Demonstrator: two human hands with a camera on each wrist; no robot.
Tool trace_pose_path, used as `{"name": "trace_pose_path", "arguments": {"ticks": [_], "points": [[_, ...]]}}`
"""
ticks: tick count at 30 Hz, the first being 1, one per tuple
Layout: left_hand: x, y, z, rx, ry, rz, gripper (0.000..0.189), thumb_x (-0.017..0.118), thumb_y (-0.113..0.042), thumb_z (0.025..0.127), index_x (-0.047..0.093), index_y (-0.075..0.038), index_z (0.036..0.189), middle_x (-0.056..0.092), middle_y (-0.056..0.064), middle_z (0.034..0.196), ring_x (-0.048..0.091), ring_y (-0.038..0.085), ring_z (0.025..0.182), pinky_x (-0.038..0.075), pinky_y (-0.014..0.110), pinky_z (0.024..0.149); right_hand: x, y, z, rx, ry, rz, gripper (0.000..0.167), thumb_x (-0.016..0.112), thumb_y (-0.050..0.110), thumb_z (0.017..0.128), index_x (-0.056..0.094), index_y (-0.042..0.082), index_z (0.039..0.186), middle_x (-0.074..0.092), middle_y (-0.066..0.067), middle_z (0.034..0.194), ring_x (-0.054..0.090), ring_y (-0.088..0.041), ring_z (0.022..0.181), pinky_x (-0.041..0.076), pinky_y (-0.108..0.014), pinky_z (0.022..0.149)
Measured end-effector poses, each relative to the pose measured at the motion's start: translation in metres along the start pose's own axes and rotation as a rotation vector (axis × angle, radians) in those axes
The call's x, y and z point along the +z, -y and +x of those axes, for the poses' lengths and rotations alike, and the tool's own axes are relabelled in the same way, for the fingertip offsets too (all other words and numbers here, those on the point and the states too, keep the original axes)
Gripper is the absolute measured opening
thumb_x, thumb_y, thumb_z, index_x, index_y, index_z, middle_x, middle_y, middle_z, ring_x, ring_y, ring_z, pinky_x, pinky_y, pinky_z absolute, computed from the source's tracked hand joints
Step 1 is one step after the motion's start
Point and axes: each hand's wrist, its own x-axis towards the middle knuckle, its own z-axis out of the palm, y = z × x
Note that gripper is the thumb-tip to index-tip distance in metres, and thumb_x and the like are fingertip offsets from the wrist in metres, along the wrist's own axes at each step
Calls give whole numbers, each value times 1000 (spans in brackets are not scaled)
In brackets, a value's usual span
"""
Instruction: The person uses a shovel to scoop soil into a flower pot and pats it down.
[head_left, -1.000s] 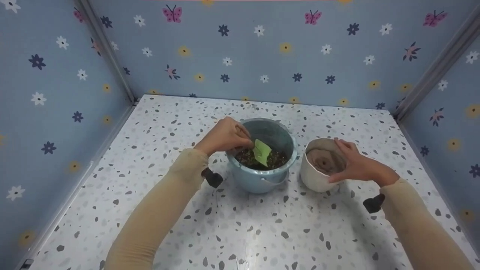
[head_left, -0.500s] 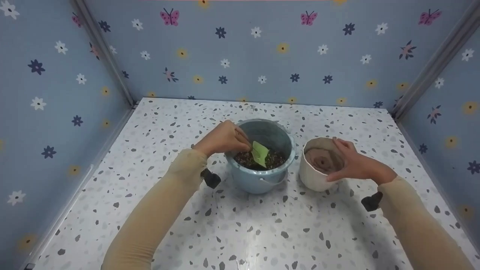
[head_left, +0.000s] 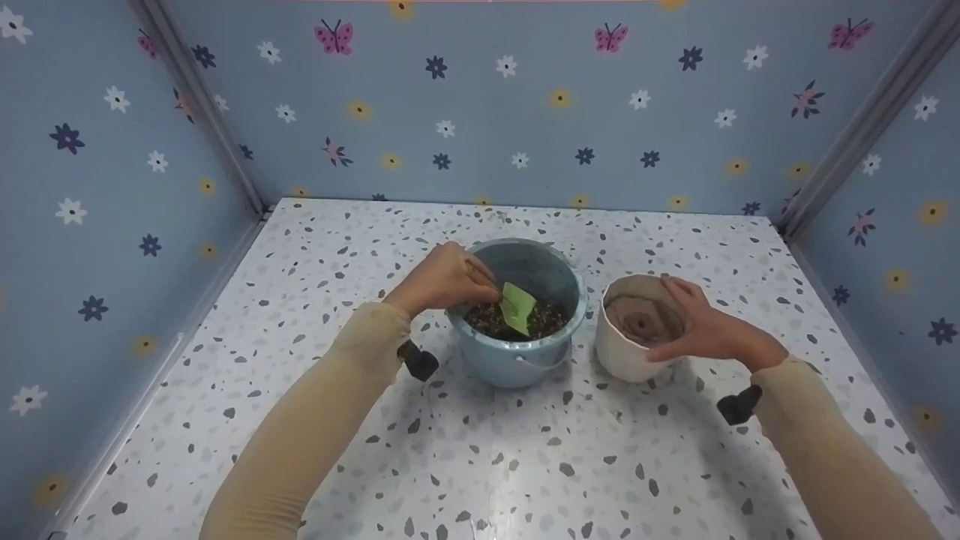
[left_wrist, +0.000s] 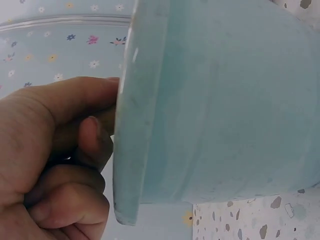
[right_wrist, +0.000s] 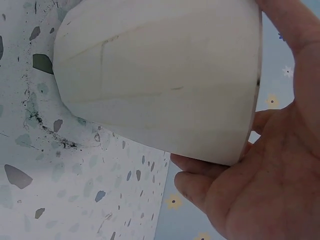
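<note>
A light blue bucket [head_left: 517,364] with a handle stands on the table, with dark soil [head_left: 487,319] inside. A flat, light green leaf-like piece [head_left: 517,309] slants into the soil. My left hand [head_left: 442,281] reaches over the bucket's left rim and pinches the upper left end of this piece; in the left wrist view the bucket wall hides the fingertips. To the right stands a white pot [head_left: 626,360], brown and ringed inside. My right hand [head_left: 705,326] holds this pot by its right rim, thumb in front and fingers at the back.
The white speckled table [head_left: 450,465] runs back to a blue flowered wall [head_left: 480,97]. Similar side walls stand left and right, with grey corner strips [head_left: 202,105]. A narrow strip of table lies between bucket and pot.
The whole head view has shifted slightly left. Both hands, the green piece, the bucket and the pot keep nearly the same places relative to each other.
</note>
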Motion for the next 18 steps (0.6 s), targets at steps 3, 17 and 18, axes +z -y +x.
{"name": "trace_pose_path", "arguments": {"ticks": [3, 17, 18], "points": [[0, 1, -2, -28, -16, -33, 14, 81, -25, 81, 80, -15, 92, 75, -4, 94, 70, 13, 81, 57, 28, 73, 2, -3, -1, -23, -21, 16, 127, 85, 43, 77, -8, 10, 158, -12, -20, 161, 4, -48, 145, 19, -71, 107], [4, 6, -14, -105, -87, -148, 24, 83, -33, 79, 80, -16, 96, 75, -7, 92, 69, 12, 85, 56, 32, 78, 13, -5, -2, -39, -102, 84, 126, 85, 40, 77, -8, 17, 159, -8, -24, 160, 8, -52, 143, 23, -73, 104], [5, 6, -14, -112, -92, -166, 25, 84, -33, 79, 80, -16, 97, 75, -7, 91, 70, 12, 86, 55, 32, 79, 13, -6, -2, -33, -103, 83, 126, 85, 41, 77, -8, 17, 159, -8, -25, 160, 8, -52, 143, 23, -73, 104]]}}
